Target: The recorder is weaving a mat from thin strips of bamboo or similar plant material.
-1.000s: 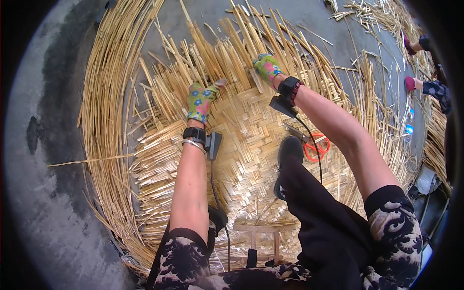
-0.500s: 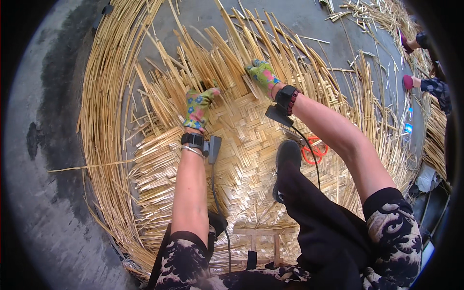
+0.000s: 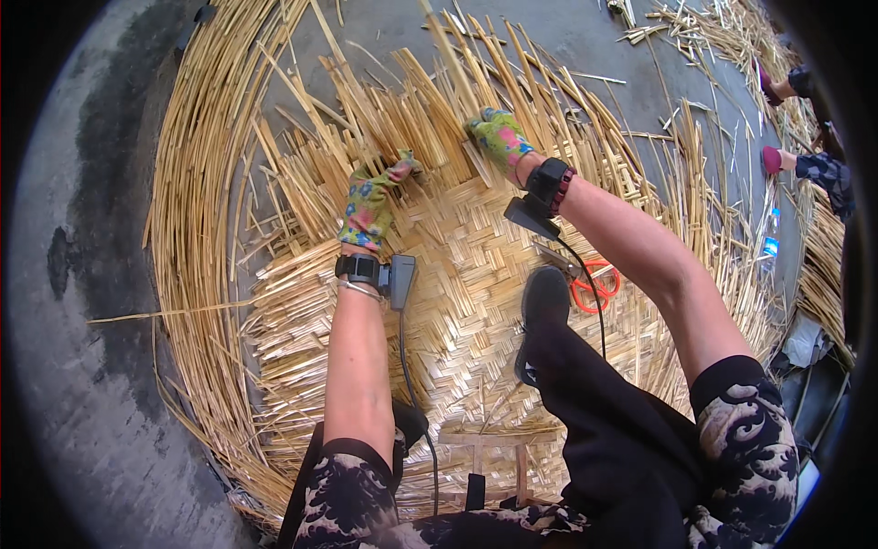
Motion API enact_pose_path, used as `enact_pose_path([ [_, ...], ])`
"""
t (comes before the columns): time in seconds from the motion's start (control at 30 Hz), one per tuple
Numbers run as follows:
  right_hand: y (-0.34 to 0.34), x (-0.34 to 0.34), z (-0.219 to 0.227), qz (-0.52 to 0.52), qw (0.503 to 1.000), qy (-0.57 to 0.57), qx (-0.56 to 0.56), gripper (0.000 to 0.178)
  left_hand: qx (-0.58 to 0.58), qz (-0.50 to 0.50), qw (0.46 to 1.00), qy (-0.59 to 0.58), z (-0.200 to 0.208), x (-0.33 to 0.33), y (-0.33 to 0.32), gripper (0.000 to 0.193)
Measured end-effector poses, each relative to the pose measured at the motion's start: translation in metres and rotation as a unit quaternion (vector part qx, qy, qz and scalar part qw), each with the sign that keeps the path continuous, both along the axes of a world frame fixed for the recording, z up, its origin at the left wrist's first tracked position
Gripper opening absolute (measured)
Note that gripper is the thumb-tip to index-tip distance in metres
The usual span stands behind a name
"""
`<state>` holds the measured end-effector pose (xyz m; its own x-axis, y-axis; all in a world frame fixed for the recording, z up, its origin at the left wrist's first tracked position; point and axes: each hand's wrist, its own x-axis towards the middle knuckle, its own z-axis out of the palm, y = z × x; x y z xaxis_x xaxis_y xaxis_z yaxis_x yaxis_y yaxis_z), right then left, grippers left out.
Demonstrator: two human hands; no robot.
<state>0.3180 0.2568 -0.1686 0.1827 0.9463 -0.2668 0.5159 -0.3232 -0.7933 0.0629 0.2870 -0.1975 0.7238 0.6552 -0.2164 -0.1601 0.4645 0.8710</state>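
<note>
A mat point(image 3: 476, 261) of flattened, straw-coloured reed strips lies under my hands, woven in a zigzag pattern. Loose strip ends point(image 3: 434, 119) fan out from its far edge. My left hand point(image 3: 370, 206), in a flowered glove, is curled at that edge, closed about some strips; its fingertips are partly hidden among them. To its right, my right hand point(image 3: 499, 144), gloved alike, grips a long reed strip point(image 3: 446, 50) that points away from me and is blurred. Its fingertips are also partly covered.
Orange-handled scissors point(image 3: 594, 285) lie on the mat beside my shoe point(image 3: 546, 297). A thick curved band of long reeds point(image 3: 197, 201) runs along the left. At far right are another person's feet point(image 3: 773, 160), a bottle point(image 3: 771, 247) and more reeds point(image 3: 823, 284).
The long strip at my right hand has swung slightly to the right. My left hand has shifted a little to the left. The mat and scissors stay in place.
</note>
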Motion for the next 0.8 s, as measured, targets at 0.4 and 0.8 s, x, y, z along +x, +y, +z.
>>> enact_pose_path([
  [0.4, -0.018, 0.013, 0.011, -0.188, 0.922, 0.336, -0.048, 0.013, -0.03, 0.169, 0.985, 0.026, 0.031, 0.036, -0.02, 0.022],
  [0.8, -0.004, 0.001, 0.027, -0.105, 0.988, 0.077, 0.088, 0.019, -0.016, 0.151, 0.986, 0.065, 0.028, 0.027, -0.02, 0.03],
])
